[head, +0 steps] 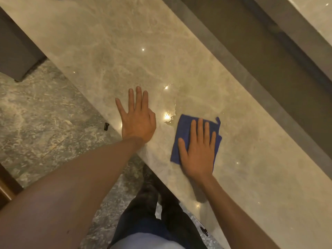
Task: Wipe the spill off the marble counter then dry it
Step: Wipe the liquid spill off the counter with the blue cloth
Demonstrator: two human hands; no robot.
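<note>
A long beige marble counter (pixel 125 51) runs diagonally across the view. A wet, shiny spill (pixel 171 116) lies on it between my hands. My right hand (pixel 198 150) presses flat, fingers spread, on a folded blue cloth (pixel 183 131) just right of the spill. My left hand (pixel 137 117) rests flat on the bare counter near its front edge, fingers apart, holding nothing.
The counter's front edge drops to a grey-green marble floor (pixel 45 114) on the left. A dark recessed channel (pixel 251 51) runs along the counter's far side. A small black object (pixel 106 126) lies on the floor. My legs stand below the counter edge.
</note>
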